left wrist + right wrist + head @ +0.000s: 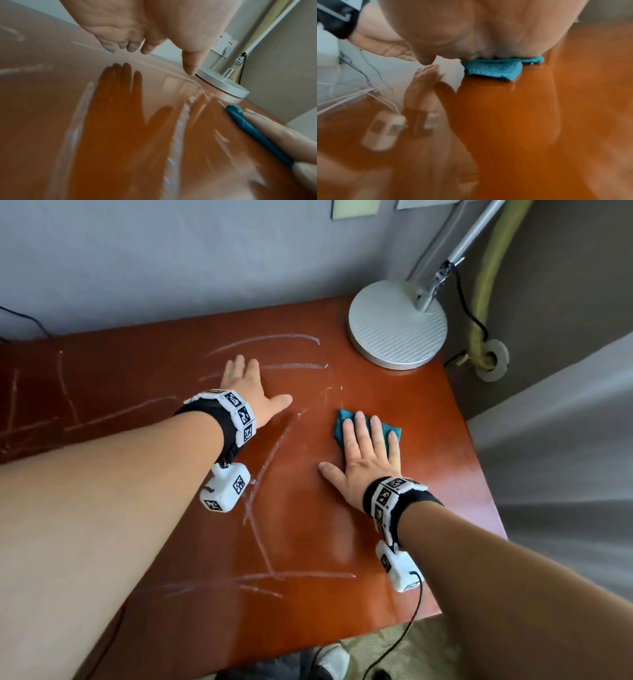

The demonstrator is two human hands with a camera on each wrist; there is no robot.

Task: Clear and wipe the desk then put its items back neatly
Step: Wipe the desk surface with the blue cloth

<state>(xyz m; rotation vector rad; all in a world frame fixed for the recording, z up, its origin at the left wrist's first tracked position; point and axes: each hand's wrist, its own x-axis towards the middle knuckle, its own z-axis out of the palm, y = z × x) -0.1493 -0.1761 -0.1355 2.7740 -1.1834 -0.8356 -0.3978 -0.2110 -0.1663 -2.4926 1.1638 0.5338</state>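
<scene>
A flat right hand [368,455] presses a folded teal cloth [342,424] onto the glossy red-brown wooden tabletop [445,440], fingers straight to spread wiping pressure. The left hand [251,392], fingers splayed and empty, steadies nearby; a round white lamp base [397,326] stands behind.

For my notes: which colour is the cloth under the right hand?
Teal blue cloth; right wrist view shows it best.
</scene>
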